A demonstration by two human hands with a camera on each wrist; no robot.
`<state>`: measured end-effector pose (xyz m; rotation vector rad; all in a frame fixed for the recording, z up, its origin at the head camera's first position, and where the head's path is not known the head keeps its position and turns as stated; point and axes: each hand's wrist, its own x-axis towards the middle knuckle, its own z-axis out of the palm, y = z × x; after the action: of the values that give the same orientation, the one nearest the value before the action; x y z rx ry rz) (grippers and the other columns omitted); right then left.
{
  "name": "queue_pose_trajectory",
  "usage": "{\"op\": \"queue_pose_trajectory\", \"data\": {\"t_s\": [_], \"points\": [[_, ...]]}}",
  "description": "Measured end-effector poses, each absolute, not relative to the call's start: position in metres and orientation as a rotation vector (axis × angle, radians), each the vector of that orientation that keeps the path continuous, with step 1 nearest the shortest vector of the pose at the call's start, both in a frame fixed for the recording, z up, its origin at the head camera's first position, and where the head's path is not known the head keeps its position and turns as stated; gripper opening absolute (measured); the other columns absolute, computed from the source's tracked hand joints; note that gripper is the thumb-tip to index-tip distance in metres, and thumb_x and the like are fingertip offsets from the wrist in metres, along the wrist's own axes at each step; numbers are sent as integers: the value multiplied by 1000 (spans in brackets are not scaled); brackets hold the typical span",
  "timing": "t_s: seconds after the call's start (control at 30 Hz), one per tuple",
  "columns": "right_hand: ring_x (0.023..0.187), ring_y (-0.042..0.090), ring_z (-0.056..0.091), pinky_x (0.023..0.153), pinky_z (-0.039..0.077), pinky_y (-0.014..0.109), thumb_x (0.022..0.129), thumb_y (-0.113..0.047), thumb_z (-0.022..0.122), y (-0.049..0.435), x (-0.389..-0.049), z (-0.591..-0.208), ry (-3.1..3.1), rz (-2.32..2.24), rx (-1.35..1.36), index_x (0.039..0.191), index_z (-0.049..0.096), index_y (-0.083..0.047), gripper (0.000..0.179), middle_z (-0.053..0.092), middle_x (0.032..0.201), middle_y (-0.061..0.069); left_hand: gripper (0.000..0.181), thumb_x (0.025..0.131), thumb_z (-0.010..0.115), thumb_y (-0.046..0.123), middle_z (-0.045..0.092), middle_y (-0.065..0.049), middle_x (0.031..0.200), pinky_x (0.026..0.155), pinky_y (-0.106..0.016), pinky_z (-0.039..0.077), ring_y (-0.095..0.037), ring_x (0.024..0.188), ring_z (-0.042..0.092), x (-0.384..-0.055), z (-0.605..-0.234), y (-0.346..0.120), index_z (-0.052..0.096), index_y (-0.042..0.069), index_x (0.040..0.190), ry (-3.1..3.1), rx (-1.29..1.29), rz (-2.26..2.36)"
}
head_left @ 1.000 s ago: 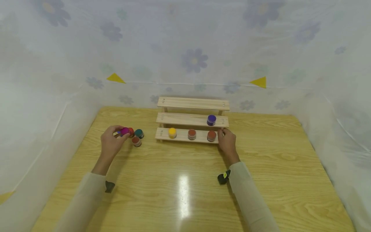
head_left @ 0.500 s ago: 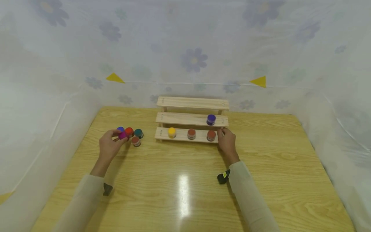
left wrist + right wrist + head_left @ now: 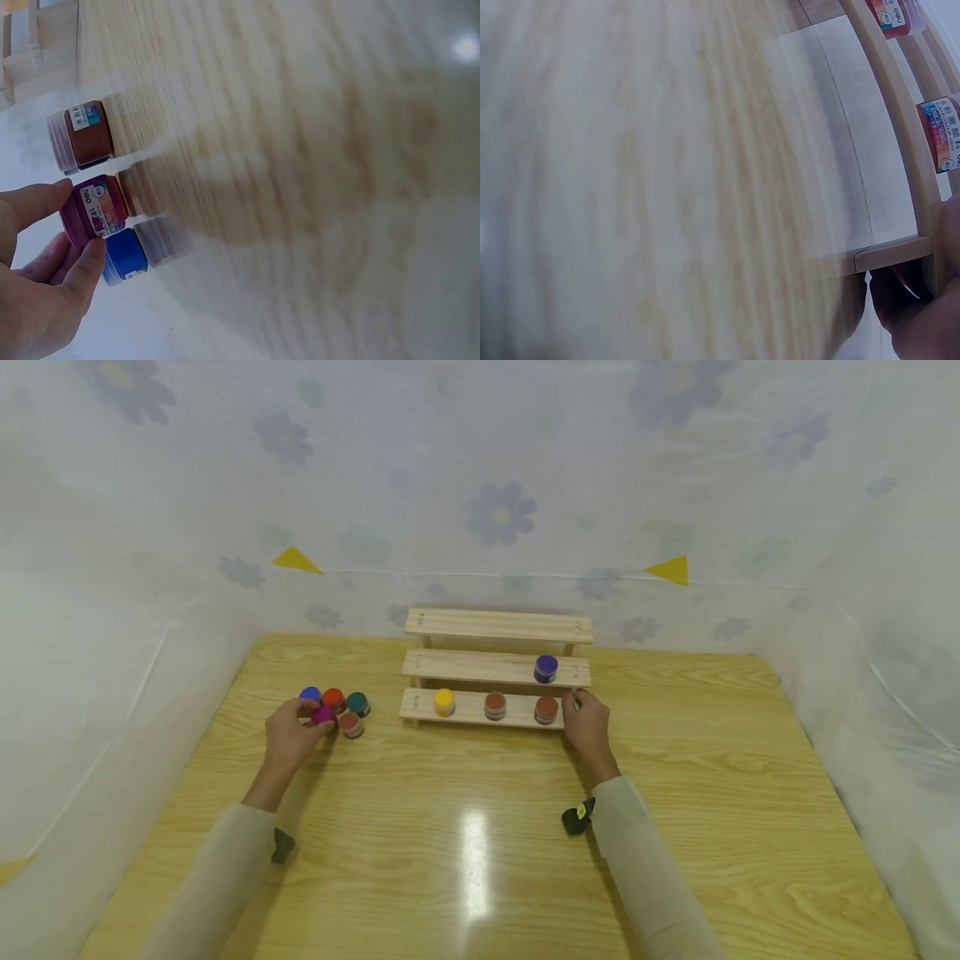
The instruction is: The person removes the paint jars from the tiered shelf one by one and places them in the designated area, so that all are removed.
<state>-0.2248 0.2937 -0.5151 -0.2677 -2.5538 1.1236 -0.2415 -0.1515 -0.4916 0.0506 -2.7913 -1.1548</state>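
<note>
In the head view my left hand (image 3: 292, 733) pinches a magenta paint jar (image 3: 322, 716) between thumb and fingers. Close around that jar stand a blue jar (image 3: 310, 693), a red jar (image 3: 332, 699), a teal jar (image 3: 358, 703) and a brown jar (image 3: 351, 724). From the left wrist, the magenta jar (image 3: 96, 208) shows its label, between the brown jar (image 3: 84, 136) and the blue one (image 3: 126, 253). My right hand (image 3: 588, 727) grips the right end of the lowest step of a three-tier wooden rack (image 3: 468, 708); its fingertips are partly hidden behind the wood.
The lowest step bears a yellow jar (image 3: 444, 702) and two reddish-brown jars, one in the middle (image 3: 495, 706) and another (image 3: 546, 710) beside my right hand. A purple jar (image 3: 546, 668) stands on the middle step. Flowered white sheeting (image 3: 502, 468) encloses the wooden table (image 3: 420, 827).
My left hand has brought the magenta jar from over the blue jar toward me, in front of the red and blue jars. The right hand stays on the rack.
</note>
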Motion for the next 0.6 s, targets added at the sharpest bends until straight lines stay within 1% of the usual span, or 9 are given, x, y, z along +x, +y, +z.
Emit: {"op": "queue_pose_trajectory", "data": {"t_s": [0.1,0.27,0.47,0.6], "points": [[51,14,23,50,25,27,101,-21,39,293,-224,-514,-2557,1127,-270,62,34,-12,40,25,58,1,35,80,73,2,60,-31,111,87,-46,56,-42,104,60,-242,-492,-152,58,-12,109,-2789,37,-1132],[51,14,25,51,27,26,101,-23,38,294,-224,-514,-2565,1128,-269,63,36,-12,40,30,59,2,35,80,73,1,60,-32,109,87,-48,56,-43,102,60,-244,-494,-152,58,-13,108,-2792,34,-1099],[51,14,24,51,27,27,101,-23,38,294,-224,-514,-2556,1126,-275,63,35,-12,40,29,58,2,38,80,72,2,58,-33,112,89,-48,55,-44,104,59,-246,-495,-151,56,-14,111,-2809,43,-1109],[52,12,25,52,29,27,100,-23,39,294,-226,-516,-2559,1113,-277,63,37,-11,39,38,61,6,42,81,72,6,58,-31,115,92,-48,53,-43,107,57,-245,-492,-153,55,-13,114,-2824,59,-1127]]}}
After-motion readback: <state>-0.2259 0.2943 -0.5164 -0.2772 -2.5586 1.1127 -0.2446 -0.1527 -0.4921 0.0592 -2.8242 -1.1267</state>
